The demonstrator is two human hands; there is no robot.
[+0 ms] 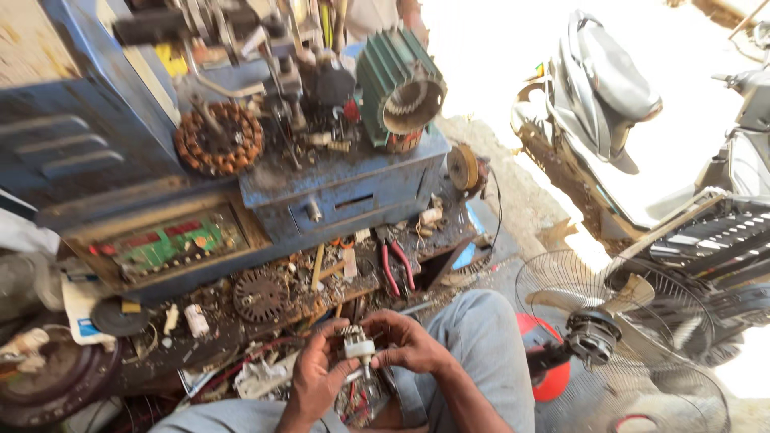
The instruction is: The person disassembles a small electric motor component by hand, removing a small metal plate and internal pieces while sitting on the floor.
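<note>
Seated person's left hand (317,377) and right hand (409,341), fingers curled closed, together pinch a small white motor part (358,346) over the lap; its shaft runs twelve to six o'clock, equally near both.

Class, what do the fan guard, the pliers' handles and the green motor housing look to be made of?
Fan guard: thin bare metal wire, slightly shiny.
Pliers' handles: red plastic or rubber sleeves, smooth.
Green motor housing: likely cast metal, painted green, with ribbed fins.
</note>
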